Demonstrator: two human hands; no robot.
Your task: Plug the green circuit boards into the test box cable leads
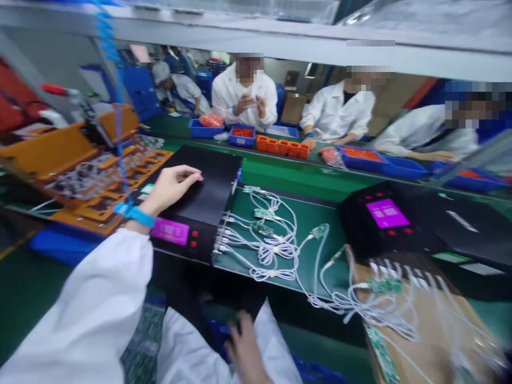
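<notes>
My left hand (170,186) reaches forward and rests on top of a black tester box (200,200) with a magenta screen (170,231) and red buttons; its fingers are curled loosely with nothing in them. A blue wrist strap (136,213) sits on that arm. My right hand (246,346) is low at the bottom, blurred, over a blue bin under the bench edge; its fingers do not show clearly. White cables (272,245) with small green circuit boards run from the box across a green mat (320,213).
A second black tester (386,216) with a magenta screen stands at right, beside a cardboard sheet (432,320) with more cables and boards. Orange fixtures (100,170) fill the left. Across a green belt, several co-workers in white coats sit behind blue trays (242,136) of orange parts.
</notes>
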